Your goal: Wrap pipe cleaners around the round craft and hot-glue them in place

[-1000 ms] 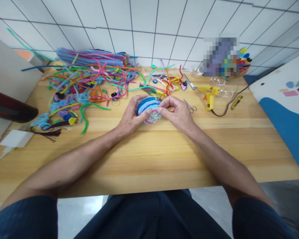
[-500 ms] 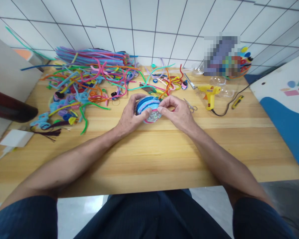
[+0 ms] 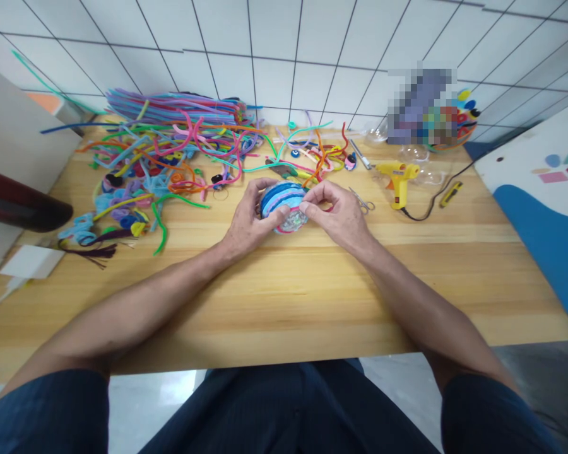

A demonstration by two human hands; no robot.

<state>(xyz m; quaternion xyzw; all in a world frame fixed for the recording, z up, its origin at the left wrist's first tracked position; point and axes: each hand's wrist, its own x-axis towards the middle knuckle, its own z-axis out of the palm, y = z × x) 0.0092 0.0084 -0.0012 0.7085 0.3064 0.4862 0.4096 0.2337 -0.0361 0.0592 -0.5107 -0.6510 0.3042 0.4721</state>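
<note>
One thumb and the curved fingers of the left hand point(image 3: 250, 215) grip a striped ball point(image 3: 284, 197) at the middle of the table point(image 3: 284, 284), while the right hand point(image 3: 336, 214) pinches thumb to forefinger at its edge, apparently on a pink strip point(image 3: 295, 209). Blue and purple bands point(image 3: 277, 200) already cover much of the ball, a clear patch point(image 3: 294, 221) looks left bare, and pipe cleaners point(image 3: 175, 108) and a glue gun point(image 3: 400, 180) lie beyond.

So it's one head cam, looking from above the near side of the desk point(image 3: 293, 296). It faces forward and down, pretty close, with a super wide view: tiled wall point(image 3: 274, 57) behind the desk, legs point(image 3: 293, 410) below its front edge.
</note>
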